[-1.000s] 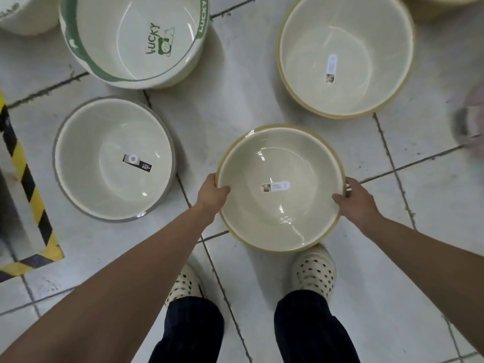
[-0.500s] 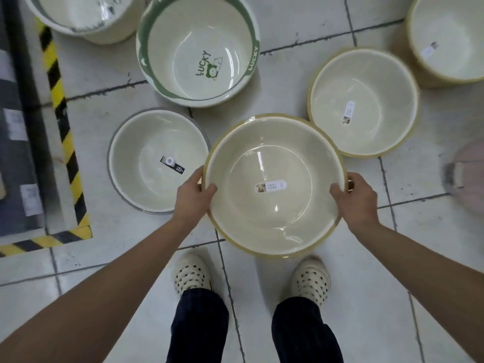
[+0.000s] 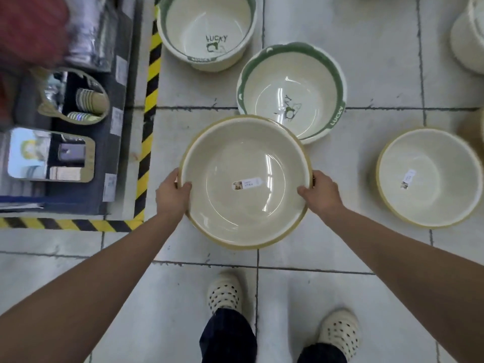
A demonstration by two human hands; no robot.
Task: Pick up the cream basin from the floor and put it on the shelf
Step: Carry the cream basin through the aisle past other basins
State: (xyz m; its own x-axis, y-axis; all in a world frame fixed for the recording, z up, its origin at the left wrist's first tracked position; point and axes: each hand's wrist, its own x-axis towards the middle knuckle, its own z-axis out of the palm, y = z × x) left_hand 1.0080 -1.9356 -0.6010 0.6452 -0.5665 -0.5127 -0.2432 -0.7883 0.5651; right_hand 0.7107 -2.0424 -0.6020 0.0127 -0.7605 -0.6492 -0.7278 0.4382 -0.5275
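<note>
The cream basin (image 3: 245, 182) is held level above the tiled floor (image 3: 353, 48), open side up. Its tan-edged rim is unobstructed, and a small white label (image 3: 247, 183) lies at the centre of its bottom.

The left hand (image 3: 171, 193) is clamped on the basin's left rim, thumb over the inner edge and fingers under the outside. The right hand (image 3: 320, 193) is clamped on the right rim in the same manner. Both forearms reach in from the lower corners of the view.

Positions relative to the cream basin:
- Beyond it and to the right: a green-rimmed basin (image 3: 296, 85) marked LUCKY stands on the floor; the held basin's far edge overlaps it in the view.
- Further beyond, upper left: a second green-rimmed basin (image 3: 207, 30) with the same marking.
- To the right, well apart: another cream basin with label (image 3: 429, 179) on the floor.
- To the left: a yellow-and-black hazard stripe (image 3: 146, 142) on the floor borders a dark shelf (image 3: 115, 142) carrying mirrors (image 3: 52, 155) and other blurred goods.
- Below it, toward the viewer: two perforated cream clogs (image 3: 225, 292) and dark trouser legs (image 3: 227, 336).
</note>
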